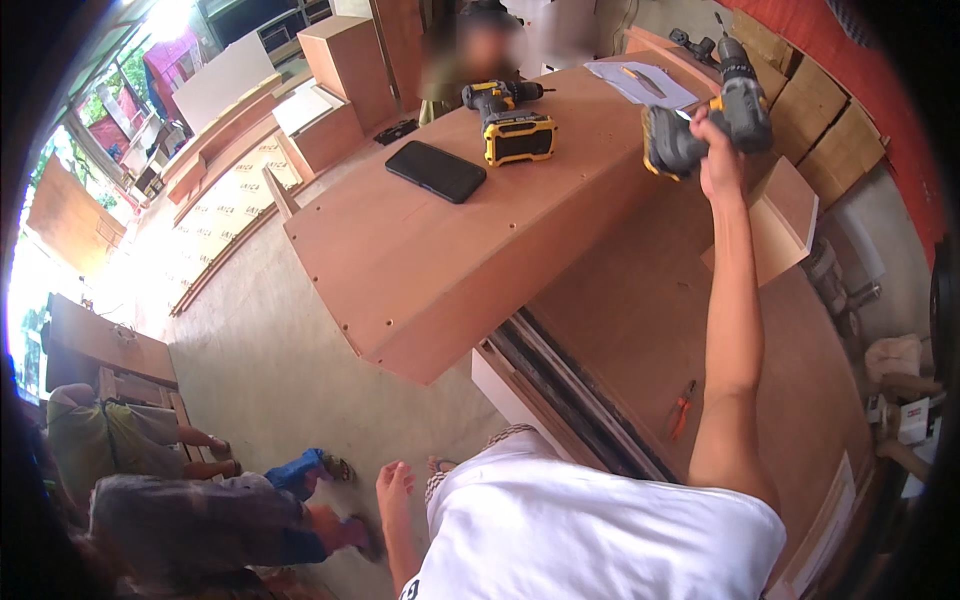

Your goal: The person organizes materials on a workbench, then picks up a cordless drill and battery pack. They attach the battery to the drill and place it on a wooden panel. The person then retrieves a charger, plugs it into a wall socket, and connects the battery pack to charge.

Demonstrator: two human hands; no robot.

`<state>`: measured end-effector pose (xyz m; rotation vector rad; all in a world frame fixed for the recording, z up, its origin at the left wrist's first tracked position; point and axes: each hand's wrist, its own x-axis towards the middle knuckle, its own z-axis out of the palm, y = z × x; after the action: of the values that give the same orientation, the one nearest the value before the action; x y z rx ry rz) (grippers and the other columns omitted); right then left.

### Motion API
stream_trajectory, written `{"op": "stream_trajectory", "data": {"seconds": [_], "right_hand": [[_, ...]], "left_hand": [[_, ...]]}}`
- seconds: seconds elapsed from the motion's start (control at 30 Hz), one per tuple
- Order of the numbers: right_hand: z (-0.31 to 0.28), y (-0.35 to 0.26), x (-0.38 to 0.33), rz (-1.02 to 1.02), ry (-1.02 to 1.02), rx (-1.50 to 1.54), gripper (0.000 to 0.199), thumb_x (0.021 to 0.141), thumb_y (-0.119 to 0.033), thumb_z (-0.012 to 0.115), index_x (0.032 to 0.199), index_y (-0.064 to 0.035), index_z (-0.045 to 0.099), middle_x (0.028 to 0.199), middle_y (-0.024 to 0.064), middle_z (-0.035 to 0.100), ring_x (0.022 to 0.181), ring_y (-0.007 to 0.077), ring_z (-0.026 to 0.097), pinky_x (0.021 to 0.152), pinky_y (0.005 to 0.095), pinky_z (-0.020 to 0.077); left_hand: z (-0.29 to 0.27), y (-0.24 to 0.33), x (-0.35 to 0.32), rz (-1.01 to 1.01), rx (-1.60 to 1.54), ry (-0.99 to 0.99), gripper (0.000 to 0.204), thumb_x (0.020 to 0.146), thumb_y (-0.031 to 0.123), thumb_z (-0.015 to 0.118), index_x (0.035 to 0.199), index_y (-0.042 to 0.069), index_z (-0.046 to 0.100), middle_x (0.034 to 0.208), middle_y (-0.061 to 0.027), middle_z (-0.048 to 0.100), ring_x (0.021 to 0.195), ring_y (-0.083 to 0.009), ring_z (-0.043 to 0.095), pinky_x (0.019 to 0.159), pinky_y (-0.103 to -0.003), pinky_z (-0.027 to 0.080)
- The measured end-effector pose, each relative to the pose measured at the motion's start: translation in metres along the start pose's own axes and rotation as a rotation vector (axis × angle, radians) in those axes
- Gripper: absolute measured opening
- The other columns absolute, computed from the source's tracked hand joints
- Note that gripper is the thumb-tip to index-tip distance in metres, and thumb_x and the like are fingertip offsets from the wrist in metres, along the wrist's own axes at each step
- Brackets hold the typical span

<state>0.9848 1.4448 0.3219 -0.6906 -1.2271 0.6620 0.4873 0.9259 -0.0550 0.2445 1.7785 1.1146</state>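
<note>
My right hand (717,155) is stretched out far to the right, wrapped round the handle of a dark cordless drill (742,105). The drill is raised over the far right end of a long reddish-brown wooden box (440,265), its bit pointing up and away. My left hand (395,482) hangs low beside my white shirt, fingers loosely bent, with nothing seen in it. On the box top lie a black phone (436,171) and a yellow-and-black cordless drill (518,128). Beyond them are white papers (640,88) with a pencil on top.
Orange-handled pliers (681,408) rest on a lower wooden panel (630,300) at right, beside dark metal rails (580,395). A person (470,60) is behind the box; others (200,520) are at lower left. Cardboard boxes (835,135) stand at far right, wooden cabinets (345,70) at back left.
</note>
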Motion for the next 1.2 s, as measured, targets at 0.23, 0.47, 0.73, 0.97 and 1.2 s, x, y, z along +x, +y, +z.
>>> {"op": "stream_trajectory", "data": {"seconds": [0.23,0.47,0.73,0.97,1.2], "right_hand": [[0.003,0.081,0.073,0.283,0.120,0.511,0.061,0.087,0.005,0.062,0.147,-0.0052,0.053,0.107,0.0079,0.063,0.096,0.0216,0.065,0.098,0.0451,0.0540],[-0.001,0.198,0.095,0.486,0.310,0.724,0.036,0.081,-0.005,0.069,0.117,-0.0081,0.068,0.110,0.0090,0.068,0.100,0.0304,0.069,0.097,0.0518,0.0581],[-0.010,0.248,0.098,0.552,0.334,0.657,0.034,0.080,-0.014,0.069,0.112,-0.0029,0.072,0.112,0.0086,0.070,0.105,0.0333,0.069,0.100,0.0501,0.0586],[-0.004,0.245,0.112,0.610,0.236,0.492,0.042,0.091,-0.017,0.069,0.130,-0.0035,0.062,0.123,0.0149,0.066,0.107,0.0367,0.068,0.103,0.0594,0.0573],[-0.001,0.202,0.097,0.863,0.064,-0.230,0.062,0.105,-0.056,0.066,0.133,-0.0015,0.060,0.116,0.0196,0.070,0.101,0.0328,0.074,0.077,0.0418,0.0663]], "left_hand": [[-0.036,-0.050,-0.035,-0.077,-0.100,0.106,0.041,0.106,0.037,0.068,0.136,0.009,0.063,0.126,-0.0096,0.071,0.105,-0.0240,0.070,0.091,-0.039,0.053],[-0.096,-0.195,-0.103,-0.311,-0.673,0.447,0.045,0.101,0.044,0.069,0.134,0.014,0.062,0.127,-0.0050,0.065,0.112,-0.0234,0.063,0.099,-0.047,0.047],[-0.099,-0.259,-0.151,-0.394,-0.861,0.720,0.031,0.100,0.045,0.070,0.115,0.019,0.062,0.110,0.0006,0.064,0.106,-0.0198,0.060,0.095,-0.043,0.046],[-0.071,-0.292,-0.133,-0.446,-0.758,0.652,0.041,0.103,0.040,0.066,0.129,0.009,0.061,0.123,-0.0120,0.064,0.115,-0.0305,0.063,0.101,-0.052,0.052],[-0.084,-0.299,-0.134,-0.479,-0.636,0.555,0.052,0.103,0.038,0.066,0.141,0.004,0.055,0.135,-0.0205,0.063,0.120,-0.0403,0.065,0.099,-0.059,0.053]]}}
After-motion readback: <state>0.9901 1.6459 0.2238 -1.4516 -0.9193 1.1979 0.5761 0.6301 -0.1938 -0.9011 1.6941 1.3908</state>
